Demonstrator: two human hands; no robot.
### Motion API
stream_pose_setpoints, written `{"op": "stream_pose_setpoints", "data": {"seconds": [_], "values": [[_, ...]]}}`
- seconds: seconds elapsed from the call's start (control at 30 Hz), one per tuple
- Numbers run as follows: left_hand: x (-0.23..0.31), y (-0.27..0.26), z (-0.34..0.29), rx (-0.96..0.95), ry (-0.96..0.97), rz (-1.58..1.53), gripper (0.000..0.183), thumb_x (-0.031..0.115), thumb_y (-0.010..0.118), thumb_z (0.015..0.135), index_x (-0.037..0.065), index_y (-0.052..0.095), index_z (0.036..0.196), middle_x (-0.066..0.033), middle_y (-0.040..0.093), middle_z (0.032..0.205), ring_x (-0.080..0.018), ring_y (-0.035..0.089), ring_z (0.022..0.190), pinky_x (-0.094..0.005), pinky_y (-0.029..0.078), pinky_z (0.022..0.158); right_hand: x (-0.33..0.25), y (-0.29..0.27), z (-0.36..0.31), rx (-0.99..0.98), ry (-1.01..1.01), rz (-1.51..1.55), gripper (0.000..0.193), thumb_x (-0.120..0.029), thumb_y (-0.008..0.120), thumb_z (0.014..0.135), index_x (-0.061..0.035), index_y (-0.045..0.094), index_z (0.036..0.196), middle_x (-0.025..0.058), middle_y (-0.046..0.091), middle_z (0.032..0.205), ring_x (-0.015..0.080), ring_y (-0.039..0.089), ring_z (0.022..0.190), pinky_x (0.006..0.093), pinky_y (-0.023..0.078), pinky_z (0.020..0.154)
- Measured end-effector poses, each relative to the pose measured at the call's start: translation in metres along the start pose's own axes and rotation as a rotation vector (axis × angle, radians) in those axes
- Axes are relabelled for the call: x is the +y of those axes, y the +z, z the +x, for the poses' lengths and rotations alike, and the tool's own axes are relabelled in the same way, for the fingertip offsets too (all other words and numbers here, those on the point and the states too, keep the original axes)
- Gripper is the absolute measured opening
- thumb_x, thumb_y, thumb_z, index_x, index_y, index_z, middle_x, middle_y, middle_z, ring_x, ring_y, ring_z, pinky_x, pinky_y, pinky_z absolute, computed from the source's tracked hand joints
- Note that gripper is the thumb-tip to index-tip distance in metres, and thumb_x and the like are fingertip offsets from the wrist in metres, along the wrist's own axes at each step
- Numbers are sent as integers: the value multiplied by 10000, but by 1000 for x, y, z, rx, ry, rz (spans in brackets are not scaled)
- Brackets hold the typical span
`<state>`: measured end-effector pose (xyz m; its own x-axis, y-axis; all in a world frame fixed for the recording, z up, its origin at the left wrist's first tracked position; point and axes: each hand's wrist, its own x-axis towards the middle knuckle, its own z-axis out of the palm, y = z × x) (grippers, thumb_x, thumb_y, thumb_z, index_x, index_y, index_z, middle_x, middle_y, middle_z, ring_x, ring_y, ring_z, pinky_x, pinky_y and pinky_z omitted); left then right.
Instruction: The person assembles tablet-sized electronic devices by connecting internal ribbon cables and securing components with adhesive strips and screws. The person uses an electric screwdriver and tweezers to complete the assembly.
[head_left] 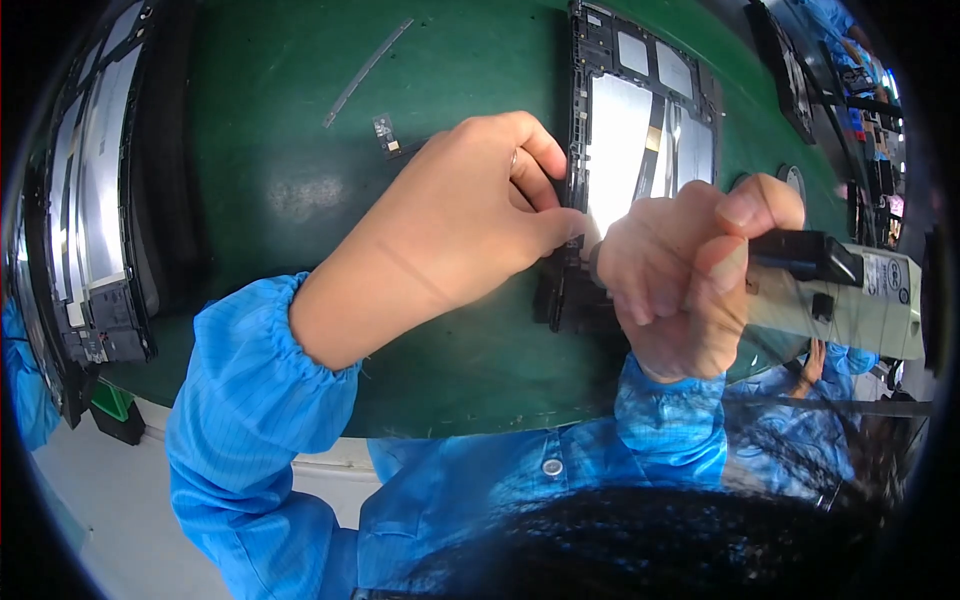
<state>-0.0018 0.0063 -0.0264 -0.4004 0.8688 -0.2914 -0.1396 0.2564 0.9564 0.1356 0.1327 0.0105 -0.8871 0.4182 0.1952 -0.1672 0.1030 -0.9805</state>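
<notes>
Left hand resting at left edge of open device frame, thumb meeting rim — probably steadying it. Fingertips curling apart from thumb; cannot tell whether anything is being pinched. Right hand crossing frame's lower right, thumb and finger bending close together — any held piece not showing. Small circuit board and thin strip lying beyond left wrist, likely for easy reach. More frames lying farther left, seemingly parked clear of grip.
</notes>
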Motion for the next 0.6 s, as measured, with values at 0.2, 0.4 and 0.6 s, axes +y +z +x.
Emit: {"op": "stream_pose_setpoints", "data": {"seconds": [0.2,0.4,0.6], "values": [[-2,4,-1,-3,1,-21,328,52,768,854,-57,553,1078,-82,637,883,-123,652,784,-248,541,671,-1,3,-2,-12,-8,161,282,-202,654,988,-165,403,1111,-24,390,751,103,371,563,247,382,475],[-7,4,-2,-4,-14,-72,332,50,770,851,-58,555,1081,-78,635,881,-120,649,779,-245,535,671,-2,10,-4,99,81,157,358,-207,710,942,-150,391,1095,-6,395,718,108,365,531,264,357,450],[3,-2,-3,-2,-3,-32,301,25,755,849,-44,565,1072,-69,645,888,-111,641,799,-237,526,688,2,23,4,61,-30,121,389,-297,726,939,-134,401,1077,5,402,663,120,381,469,278,327,421]]}}
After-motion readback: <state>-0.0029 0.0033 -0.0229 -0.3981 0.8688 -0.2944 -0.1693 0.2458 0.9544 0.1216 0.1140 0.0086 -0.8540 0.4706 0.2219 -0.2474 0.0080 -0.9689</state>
